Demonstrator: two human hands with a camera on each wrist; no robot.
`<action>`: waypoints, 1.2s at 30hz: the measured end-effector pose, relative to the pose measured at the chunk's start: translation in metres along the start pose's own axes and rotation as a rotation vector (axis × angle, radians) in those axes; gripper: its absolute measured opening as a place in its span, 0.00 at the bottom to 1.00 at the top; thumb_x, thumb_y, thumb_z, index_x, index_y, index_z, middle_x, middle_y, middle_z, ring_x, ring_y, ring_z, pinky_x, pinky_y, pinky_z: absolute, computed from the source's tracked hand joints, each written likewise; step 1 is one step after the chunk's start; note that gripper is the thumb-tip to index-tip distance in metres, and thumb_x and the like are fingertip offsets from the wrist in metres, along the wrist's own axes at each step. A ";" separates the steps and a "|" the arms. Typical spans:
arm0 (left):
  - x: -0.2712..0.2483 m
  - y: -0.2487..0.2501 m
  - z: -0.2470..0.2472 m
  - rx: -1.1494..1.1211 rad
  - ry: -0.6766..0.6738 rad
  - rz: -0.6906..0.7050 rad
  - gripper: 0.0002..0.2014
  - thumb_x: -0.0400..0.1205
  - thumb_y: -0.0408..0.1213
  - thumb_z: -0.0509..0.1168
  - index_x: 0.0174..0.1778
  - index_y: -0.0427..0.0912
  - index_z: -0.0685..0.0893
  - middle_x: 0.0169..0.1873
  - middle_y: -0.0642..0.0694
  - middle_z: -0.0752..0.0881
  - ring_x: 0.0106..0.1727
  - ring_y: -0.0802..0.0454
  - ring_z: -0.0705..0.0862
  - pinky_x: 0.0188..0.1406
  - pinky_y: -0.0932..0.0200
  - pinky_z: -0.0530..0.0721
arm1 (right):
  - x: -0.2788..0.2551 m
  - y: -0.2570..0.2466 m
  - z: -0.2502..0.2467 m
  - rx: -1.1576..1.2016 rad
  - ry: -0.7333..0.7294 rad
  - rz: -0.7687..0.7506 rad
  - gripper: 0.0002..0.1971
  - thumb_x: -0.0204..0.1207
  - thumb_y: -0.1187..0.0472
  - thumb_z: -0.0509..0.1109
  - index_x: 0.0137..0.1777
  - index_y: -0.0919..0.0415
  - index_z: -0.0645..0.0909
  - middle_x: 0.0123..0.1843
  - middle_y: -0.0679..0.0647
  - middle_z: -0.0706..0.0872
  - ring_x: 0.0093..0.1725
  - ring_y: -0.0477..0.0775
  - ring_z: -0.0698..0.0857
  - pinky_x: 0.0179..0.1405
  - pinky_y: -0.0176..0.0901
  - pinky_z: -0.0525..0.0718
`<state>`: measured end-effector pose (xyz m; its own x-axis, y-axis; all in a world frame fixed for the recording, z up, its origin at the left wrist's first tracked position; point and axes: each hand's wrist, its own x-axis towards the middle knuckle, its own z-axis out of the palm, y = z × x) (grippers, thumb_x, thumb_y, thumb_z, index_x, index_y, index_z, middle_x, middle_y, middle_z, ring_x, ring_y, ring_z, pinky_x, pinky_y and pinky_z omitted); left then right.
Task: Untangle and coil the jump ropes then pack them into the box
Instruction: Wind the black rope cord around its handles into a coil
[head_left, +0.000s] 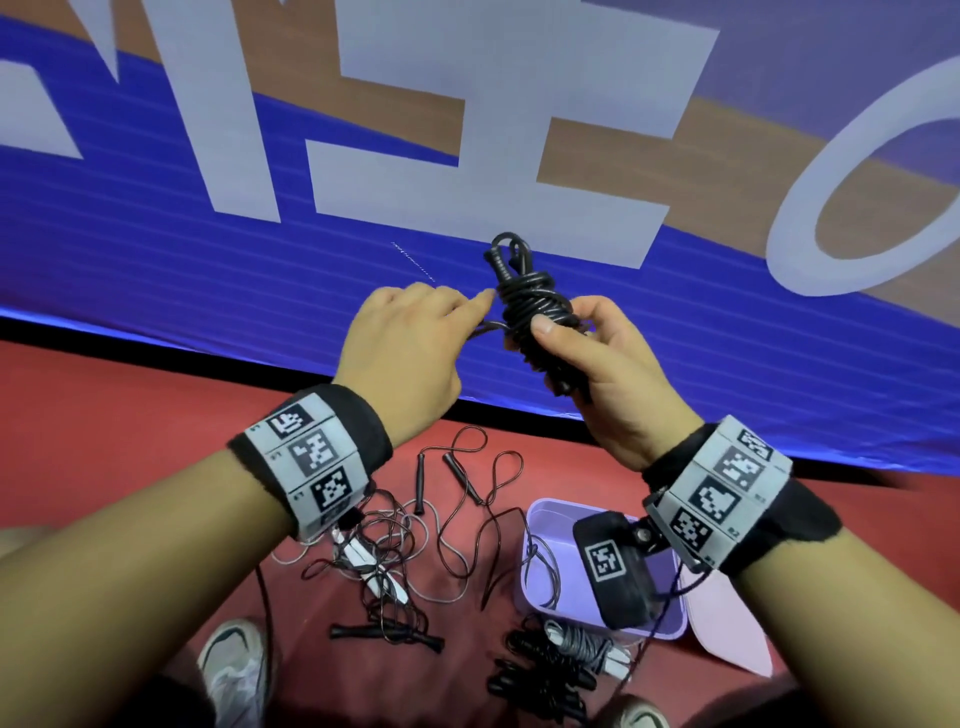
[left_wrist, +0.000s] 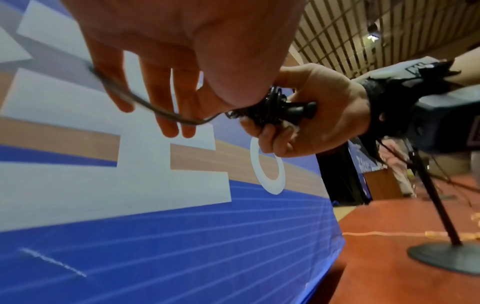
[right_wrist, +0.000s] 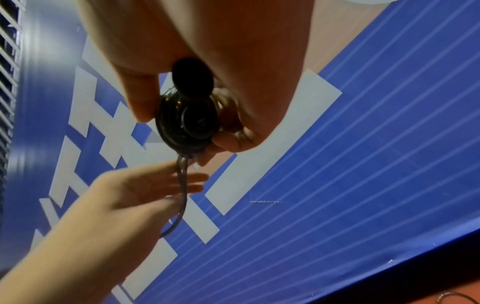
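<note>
At 6 o'clock on red floor (head_left: 104, 415): loose jump ropes (head_left: 457, 499), purple box (head_left: 540, 571). Higher, at 12 o'clock: right hand (head_left: 602, 364) grip clamped round coiled black rope (head_left: 535, 306); left hand (head_left: 405, 343) fingers straight, rope end across them.

I see a big blue banner (head_left: 519, 322) with white letters across the top, and red floor (head_left: 104, 441) below it.
</note>
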<state>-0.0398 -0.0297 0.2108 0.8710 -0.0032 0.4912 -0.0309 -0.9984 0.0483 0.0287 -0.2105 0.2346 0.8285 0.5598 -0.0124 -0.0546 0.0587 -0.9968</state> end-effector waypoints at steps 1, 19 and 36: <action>-0.001 0.004 -0.002 -0.042 -0.020 -0.016 0.27 0.67 0.23 0.62 0.65 0.37 0.84 0.44 0.41 0.87 0.43 0.34 0.83 0.41 0.46 0.79 | 0.000 0.004 0.003 -0.005 0.007 -0.007 0.18 0.73 0.57 0.77 0.54 0.59 0.70 0.50 0.67 0.91 0.39 0.52 0.86 0.34 0.41 0.75; -0.001 0.016 0.006 -0.259 -0.168 -0.147 0.19 0.85 0.57 0.60 0.45 0.45 0.86 0.25 0.47 0.79 0.33 0.41 0.80 0.34 0.45 0.80 | 0.005 0.032 0.004 -0.945 0.018 -0.063 0.30 0.68 0.60 0.81 0.65 0.53 0.68 0.47 0.45 0.84 0.46 0.50 0.83 0.41 0.41 0.82; -0.013 0.013 -0.002 -0.374 -0.087 -0.097 0.21 0.85 0.51 0.52 0.34 0.43 0.80 0.19 0.50 0.69 0.24 0.47 0.71 0.25 0.50 0.72 | 0.019 0.003 -0.012 0.021 0.173 0.168 0.16 0.70 0.84 0.63 0.54 0.68 0.78 0.37 0.58 0.76 0.22 0.45 0.65 0.19 0.36 0.60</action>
<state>-0.0524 -0.0428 0.2066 0.9163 0.0690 0.3945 -0.1094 -0.9044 0.4124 0.0506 -0.2096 0.2306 0.8898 0.4134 -0.1932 -0.2099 -0.0052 -0.9777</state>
